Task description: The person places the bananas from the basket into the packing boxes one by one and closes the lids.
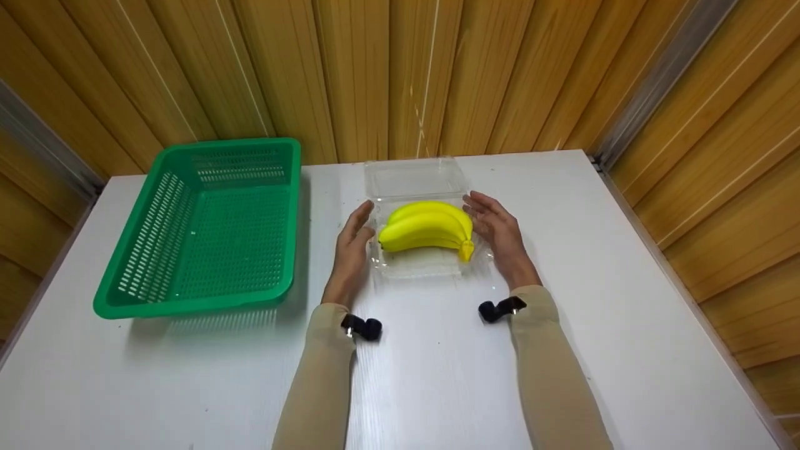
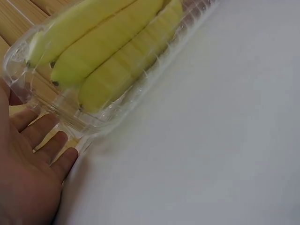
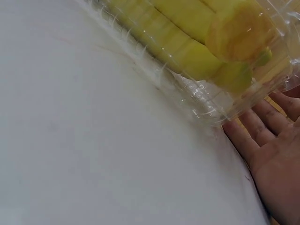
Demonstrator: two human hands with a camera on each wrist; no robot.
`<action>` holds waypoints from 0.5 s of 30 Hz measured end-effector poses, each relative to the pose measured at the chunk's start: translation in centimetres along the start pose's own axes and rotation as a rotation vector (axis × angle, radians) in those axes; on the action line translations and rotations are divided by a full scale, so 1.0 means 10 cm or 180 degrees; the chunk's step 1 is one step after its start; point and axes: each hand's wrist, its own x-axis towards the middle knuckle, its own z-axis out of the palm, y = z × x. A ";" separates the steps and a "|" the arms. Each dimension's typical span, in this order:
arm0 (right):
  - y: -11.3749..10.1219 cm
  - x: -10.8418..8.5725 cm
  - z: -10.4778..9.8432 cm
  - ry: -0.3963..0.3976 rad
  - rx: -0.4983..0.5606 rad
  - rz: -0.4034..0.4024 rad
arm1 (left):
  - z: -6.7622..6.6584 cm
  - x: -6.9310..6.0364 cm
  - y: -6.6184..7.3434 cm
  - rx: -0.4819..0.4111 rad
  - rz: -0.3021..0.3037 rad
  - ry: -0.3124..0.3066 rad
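A bunch of yellow bananas lies in a clear plastic box, its stem end toward the right. The box's clear lid is folded back toward the wall. My left hand is at the box's left side, fingers extended; in the left wrist view the fingertips are at the box's end. On the opposite side, my right hand has its fingers extended beside the box, and the right wrist view puts its fingertips at the box's corner.
A green perforated basket stands to the left on the white table. Wood-panelled walls rise behind the table and at both sides. Each sleeve carries a black wrist camera.
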 end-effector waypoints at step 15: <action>-0.01 0.01 0.00 -0.0017 0.0003 0.0106 | -0.02 0.06 -0.02 -0.0088 0.0096 -0.0058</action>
